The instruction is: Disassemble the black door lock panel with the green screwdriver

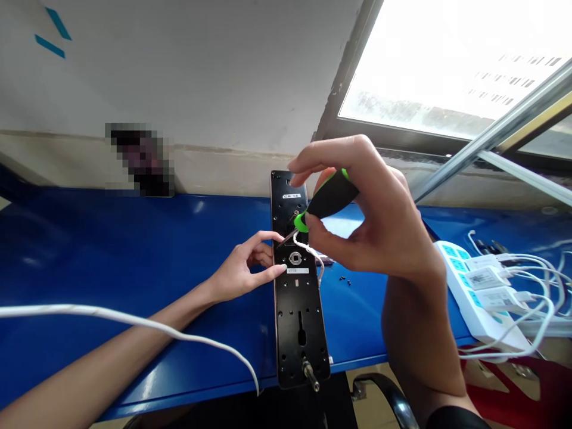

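A black door lock backplate [298,339] lies lengthwise on the blue table [134,250], with a threaded spindle [310,375] at its near end. My left hand [250,262] grips the plate's left edge, fingertips on its face. My right hand [361,220] is shut on a green and black screwdriver [330,199], held above the plate with its shaft slanting down to the plate's middle. The tip is hidden. A thin white wire [308,250] loops from the plate under the screwdriver. Several tiny black screws [344,280] lie on the table right of the plate.
A white power strip [478,292] with plugged-in chargers and tangled white cables stands at the right. A white cable [111,316] lies across my left forearm. A metal rail [491,134] slants before the bright window. A black chair arm [388,396] sits below the table edge.
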